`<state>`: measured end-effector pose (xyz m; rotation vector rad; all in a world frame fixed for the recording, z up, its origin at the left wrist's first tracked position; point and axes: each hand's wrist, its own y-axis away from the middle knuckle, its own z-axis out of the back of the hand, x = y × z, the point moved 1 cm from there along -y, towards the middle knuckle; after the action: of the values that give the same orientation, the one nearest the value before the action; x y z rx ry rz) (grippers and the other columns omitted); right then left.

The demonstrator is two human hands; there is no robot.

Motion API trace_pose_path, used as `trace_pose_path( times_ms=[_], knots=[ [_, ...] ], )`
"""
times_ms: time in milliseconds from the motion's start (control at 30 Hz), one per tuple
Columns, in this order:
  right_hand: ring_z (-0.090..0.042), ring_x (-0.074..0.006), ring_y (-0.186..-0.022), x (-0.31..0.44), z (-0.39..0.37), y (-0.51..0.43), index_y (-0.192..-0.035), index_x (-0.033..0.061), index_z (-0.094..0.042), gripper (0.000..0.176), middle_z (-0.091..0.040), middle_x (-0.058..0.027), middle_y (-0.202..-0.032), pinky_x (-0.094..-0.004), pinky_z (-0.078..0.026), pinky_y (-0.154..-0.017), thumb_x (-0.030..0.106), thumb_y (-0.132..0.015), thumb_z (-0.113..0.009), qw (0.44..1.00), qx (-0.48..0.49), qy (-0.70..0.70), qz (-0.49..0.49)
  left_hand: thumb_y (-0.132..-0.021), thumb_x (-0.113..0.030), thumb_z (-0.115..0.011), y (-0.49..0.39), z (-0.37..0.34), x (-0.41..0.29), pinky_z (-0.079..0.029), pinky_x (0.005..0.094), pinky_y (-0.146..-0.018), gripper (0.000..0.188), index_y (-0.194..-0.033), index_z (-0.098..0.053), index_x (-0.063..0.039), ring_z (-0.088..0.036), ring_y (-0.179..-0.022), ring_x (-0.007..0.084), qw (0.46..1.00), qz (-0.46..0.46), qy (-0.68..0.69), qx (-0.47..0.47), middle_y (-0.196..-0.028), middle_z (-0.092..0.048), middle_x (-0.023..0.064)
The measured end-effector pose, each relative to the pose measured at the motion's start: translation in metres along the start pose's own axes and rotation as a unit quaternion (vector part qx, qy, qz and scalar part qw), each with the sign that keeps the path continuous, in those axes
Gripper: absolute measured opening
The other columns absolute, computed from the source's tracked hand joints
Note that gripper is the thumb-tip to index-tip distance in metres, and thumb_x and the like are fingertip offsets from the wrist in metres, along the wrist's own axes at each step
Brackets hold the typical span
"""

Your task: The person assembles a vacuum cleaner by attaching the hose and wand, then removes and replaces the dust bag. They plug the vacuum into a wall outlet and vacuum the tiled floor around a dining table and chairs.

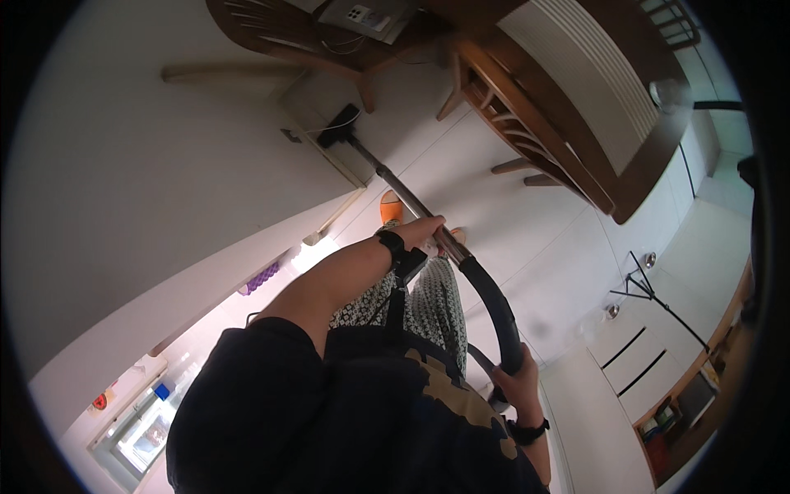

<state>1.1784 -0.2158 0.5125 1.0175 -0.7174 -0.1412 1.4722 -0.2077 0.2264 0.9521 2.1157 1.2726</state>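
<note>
My left hand [426, 234] is closed around the metal tube [410, 194] of a vacuum cleaner, partway along its length. Lower down, my right hand [520, 380] grips the curved black handle [494, 296], where a dark hose [481, 357] bends back beside my shirt. At the tube's far end, the black floor head [339, 126] lies on the floor close to the foot of the white wall. A thin white cord [330, 127] runs across the floor head.
A wooden table [654, 167] and a wooden chair [506, 117] stand at upper right. Another wooden chair [271, 37] at the top bears a power strip [367, 17]. A black tripod stand [642, 287] and metal bowls [612, 310] are on the right. My orange slipper [390, 210] is near the tube.
</note>
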Motion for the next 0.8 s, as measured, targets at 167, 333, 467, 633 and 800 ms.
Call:
trace_pose_path(
  times_ms=[167,333,467,633,800],
  knots=[
    [-0.058,-0.0279,-0.050,-0.009,0.044,0.065,-0.091,0.0016,-0.050,0.030,-0.054,-0.0141,-0.057,-0.0338,-0.044,-0.049,0.007,-0.065,-0.064,0.992,-0.053,0.119,0.000,-0.092,-0.033,-0.051,0.043,-0.068,0.013,-0.054,0.0319,-0.057,0.029,-0.078,-0.052,-0.007,-0.067,-0.075,0.0311,0.990,0.103,-0.082,0.056,-0.085,-0.064,0.0150],
    [-0.057,-0.0236,-0.048,-0.027,0.061,0.131,-0.087,0.0010,-0.051,0.028,-0.051,-0.0114,-0.055,-0.0319,-0.044,-0.049,0.005,-0.063,-0.065,0.985,-0.154,0.065,-0.041,-0.096,-0.037,-0.045,0.025,-0.128,0.051,-0.051,0.0277,-0.050,0.034,-0.089,-0.054,-0.005,-0.069,-0.080,0.0330,0.958,0.140,-0.183,0.169,-0.093,-0.066,0.0185],
    [-0.052,-0.0137,-0.057,-0.033,0.039,0.133,-0.087,0.0011,-0.051,0.027,-0.051,-0.0037,-0.062,-0.0273,-0.042,-0.055,0.008,-0.067,-0.067,0.977,-0.175,-0.092,-0.076,-0.096,-0.037,-0.046,0.006,-0.139,0.056,-0.053,0.0317,-0.060,0.036,-0.086,-0.059,-0.005,-0.068,-0.076,0.0280,0.956,0.134,-0.218,0.143,-0.092,-0.066,0.0173],
    [-0.051,-0.0117,-0.063,-0.028,0.013,0.099,-0.093,0.0011,-0.051,0.033,-0.054,-0.0069,-0.068,-0.0283,-0.044,-0.060,0.008,-0.066,-0.068,0.977,-0.186,-0.103,-0.032,-0.090,-0.038,-0.053,-0.013,-0.124,0.005,-0.050,0.0319,-0.061,0.037,-0.076,-0.065,-0.006,-0.060,-0.060,0.0178,0.940,0.051,-0.312,0.130,-0.076,-0.066,0.0096],
    [-0.053,-0.0176,-0.055,-0.005,0.026,0.073,-0.090,-0.0004,-0.049,0.029,-0.054,-0.0095,-0.064,-0.0318,-0.044,-0.052,0.005,-0.065,-0.063,0.973,-0.187,-0.111,-0.073,-0.092,-0.037,-0.050,-0.029,-0.134,-0.027,-0.047,0.0308,-0.064,0.036,-0.075,-0.059,-0.007,-0.058,-0.063,0.0166,0.951,0.006,-0.290,0.104,-0.071,-0.062,0.0081]
  ],
)
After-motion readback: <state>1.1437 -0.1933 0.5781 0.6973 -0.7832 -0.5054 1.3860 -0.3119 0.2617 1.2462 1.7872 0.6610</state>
